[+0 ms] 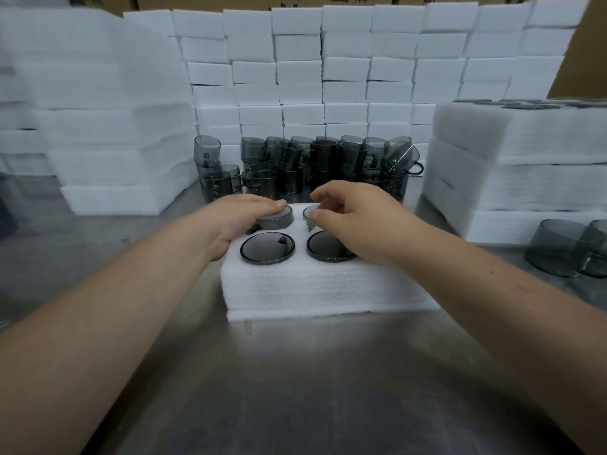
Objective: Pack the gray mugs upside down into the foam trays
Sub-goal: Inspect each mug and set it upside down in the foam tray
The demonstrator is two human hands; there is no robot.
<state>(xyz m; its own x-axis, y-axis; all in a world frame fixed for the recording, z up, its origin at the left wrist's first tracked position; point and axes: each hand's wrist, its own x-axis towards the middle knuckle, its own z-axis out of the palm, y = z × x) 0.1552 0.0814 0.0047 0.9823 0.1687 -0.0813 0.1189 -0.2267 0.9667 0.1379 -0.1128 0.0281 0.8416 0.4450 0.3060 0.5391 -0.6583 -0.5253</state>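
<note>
On the steel table, packing station:
Foam tray [323, 287]: four pockets, all hold inverted mugs.
Left hand [241, 215]: flat, pressing far-left mug [275, 218].
Right hand [353, 218]: fingertips pinching far-right mug [310, 213].
Handling: likely rigid, smooth, breakable; grip by base rim.

One foam tray [315, 284] at frame centre holds four inverted gray mugs [267, 248]. Two hands [241, 213] are present. Two further mugs [555, 247] stand at right edge; the rear cluster [305, 165] cannot be counted reliably.
</note>
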